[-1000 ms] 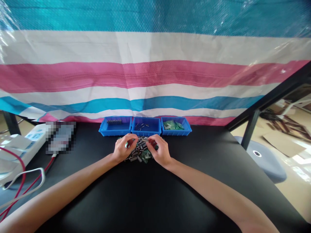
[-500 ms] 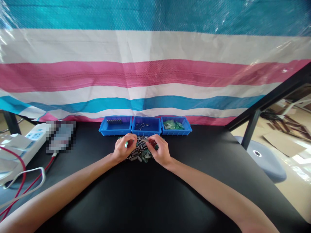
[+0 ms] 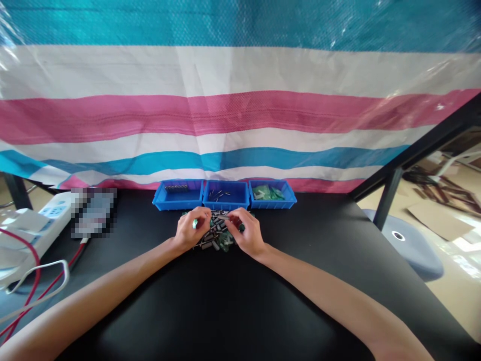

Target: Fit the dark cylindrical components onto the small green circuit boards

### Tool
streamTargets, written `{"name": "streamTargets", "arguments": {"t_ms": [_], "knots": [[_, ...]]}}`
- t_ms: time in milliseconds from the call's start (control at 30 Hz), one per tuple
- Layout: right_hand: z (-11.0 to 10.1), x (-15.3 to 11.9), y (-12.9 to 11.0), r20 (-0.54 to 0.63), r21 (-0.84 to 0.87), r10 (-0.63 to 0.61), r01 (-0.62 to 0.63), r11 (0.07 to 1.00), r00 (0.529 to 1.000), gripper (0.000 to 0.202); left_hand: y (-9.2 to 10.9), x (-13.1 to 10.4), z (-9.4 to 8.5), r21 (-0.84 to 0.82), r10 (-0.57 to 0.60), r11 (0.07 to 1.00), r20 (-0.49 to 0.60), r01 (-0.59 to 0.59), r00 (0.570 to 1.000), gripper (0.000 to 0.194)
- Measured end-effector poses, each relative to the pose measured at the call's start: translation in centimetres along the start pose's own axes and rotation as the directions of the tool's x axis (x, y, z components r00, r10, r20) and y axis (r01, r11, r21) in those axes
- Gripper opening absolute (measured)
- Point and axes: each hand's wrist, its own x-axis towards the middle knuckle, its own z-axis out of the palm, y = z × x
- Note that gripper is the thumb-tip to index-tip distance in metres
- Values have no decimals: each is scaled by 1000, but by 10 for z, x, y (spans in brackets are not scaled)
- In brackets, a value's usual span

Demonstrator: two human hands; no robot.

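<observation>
My left hand [image 3: 191,231] is closed over the left side of a pile of small parts. A bit of a shiny green packet [image 3: 195,223] pokes out of its curled fingers. On the pile's right side, my right hand [image 3: 248,231] pinches a small grey metal cylinder [image 3: 223,217] between thumb and fingers. A dark green scrap [image 3: 241,227] shows in its palm. Beneath and between both hands, the pile mixes grey metal cylinders [image 3: 206,245], thin pins and green packets [image 3: 225,241]. My fingers hide part of it.
Behind the pile stand three blue bins in a row: the left bin [image 3: 178,204] holds small cylinders, the middle bin [image 3: 225,204] thin pins, the right bin [image 3: 273,204] green packets. A power strip [image 3: 41,228] with cables lies at left. A striped sheet [image 3: 240,115] hangs behind.
</observation>
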Motion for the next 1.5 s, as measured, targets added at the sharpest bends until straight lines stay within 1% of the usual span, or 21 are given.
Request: {"name": "streamTargets", "arguments": {"t_ms": [400,633,867,1100,1500], "knots": [[1,0,-1,-6,-2,-9,9,1000,1000,8,-3,0,-1,-71,54,996,18,-52,998,22],[0,0,-2,-6,-4,-14,14,1000,1000,9,-4,-2,-1,-103,29,994,26,-26,999,22],[0,0,-1,-2,-7,-8,8,1000,1000,8,-6,-4,-1,-154,-93,984,1,92,996,16],[1,0,-1,-1,0,-2,2,1000,1000,8,-9,-4,0,-226,-63,972,-20,57,998,22],[0,0,-2,1,-8,-15,15,1000,1000,9,-7,-4,0,-206,-68,977,-27,60,997,22]]}}
